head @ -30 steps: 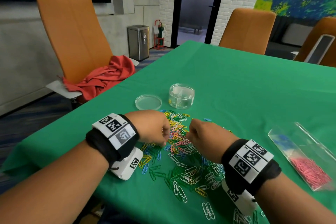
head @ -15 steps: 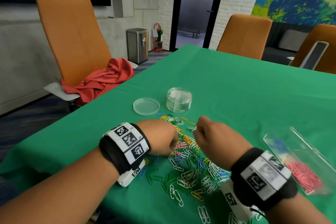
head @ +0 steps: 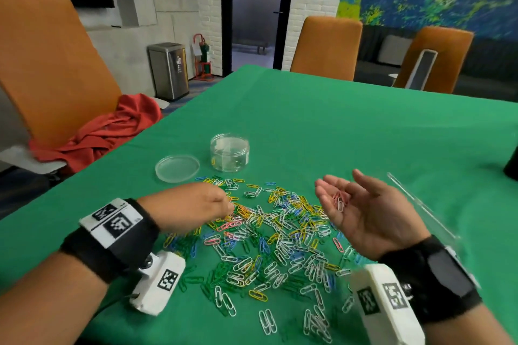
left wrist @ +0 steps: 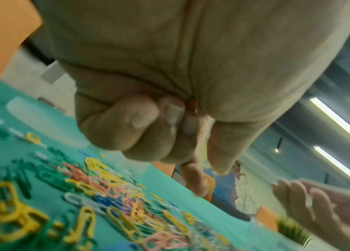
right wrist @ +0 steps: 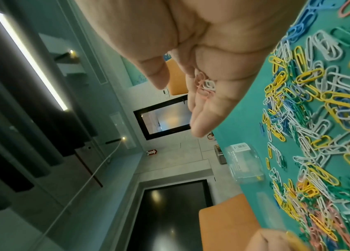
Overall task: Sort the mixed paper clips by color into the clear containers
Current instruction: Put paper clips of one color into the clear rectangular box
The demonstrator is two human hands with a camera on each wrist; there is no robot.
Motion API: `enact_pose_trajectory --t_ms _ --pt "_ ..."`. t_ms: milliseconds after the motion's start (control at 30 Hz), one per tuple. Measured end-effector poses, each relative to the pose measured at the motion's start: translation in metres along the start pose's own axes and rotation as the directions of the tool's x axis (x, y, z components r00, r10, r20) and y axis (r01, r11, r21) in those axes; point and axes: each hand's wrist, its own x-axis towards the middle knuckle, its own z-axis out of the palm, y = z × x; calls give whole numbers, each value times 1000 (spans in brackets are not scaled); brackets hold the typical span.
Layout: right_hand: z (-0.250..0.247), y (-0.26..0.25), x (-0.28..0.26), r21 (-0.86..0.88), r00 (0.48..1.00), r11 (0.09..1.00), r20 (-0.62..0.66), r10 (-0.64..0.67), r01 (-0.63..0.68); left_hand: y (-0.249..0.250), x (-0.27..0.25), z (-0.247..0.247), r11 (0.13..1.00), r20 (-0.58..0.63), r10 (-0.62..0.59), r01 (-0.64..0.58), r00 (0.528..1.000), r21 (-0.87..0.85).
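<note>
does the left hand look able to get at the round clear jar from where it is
Probably yes. The left hand sits at the pile's far edge, and the round clear jar stands just beyond it, with only bare cloth and the loose lid nearby. Its fingers are curled, seemingly round something pink, so it may need emptying.

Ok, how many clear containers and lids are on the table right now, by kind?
Round jar: 1
Loose round lid: 1
Rectangular box, blurred: 1
Total: 3

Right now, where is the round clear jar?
In the head view, the jar stands on the green table just beyond the paper clip pile, with its flat lid lying to its left.
</note>
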Motion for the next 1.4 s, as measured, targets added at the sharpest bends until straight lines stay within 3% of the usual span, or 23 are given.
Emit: enact_pose_trajectory --t_ms 133,267,467,667,833,1000,1133,1200,1233,1300,1400 --pt "-6 -6 -7 27 999 999 48 -18 17 -2 -1 0 979 -85 -60 76 995 191" --pt "-7 -3 -9 -22 997 1000 72 -7 9 3 -7 1 944 -8 -103 101 995 313" --pt "-3 7 -9 -217 998 974 24 -58 62 8 -5 4 932 -76 -117 136 990 335" --pt "-4 11 -6 -368 994 925 1 -106 99 16 -9 7 900 1 -146 132 989 414" --pt "2 14 -6 -436 985 883 60 -161 171 21 -3 14 876 3 -144 126 990 465" --pt "-1 -1 -13 -428 965 866 79 -249 258 17 -5 11 899 8 -122 107 992 424" --pt "-27 -38 -30 -521 954 806 62 -294 282 5 -11 -3 990 15 -67 65 998 122" --pt "-49 -61 -35 -648 941 703 62 -332 291 2 -12 -5 976 76 -100 113 992 -186" --pt "-61 -73 -36 -749 931 598 65 -360 284 2 -13 -4 924 116 -118 152 986 -351" --pt "-82 -95 -38 -925 923 325 67 -378 200 2 -13 0 781 158 -106 181 982 -597" --pt "-104 -114 -42 -998 907 -51 58 -417 40 10 -8 5 650 198 -13 159 980 -743"
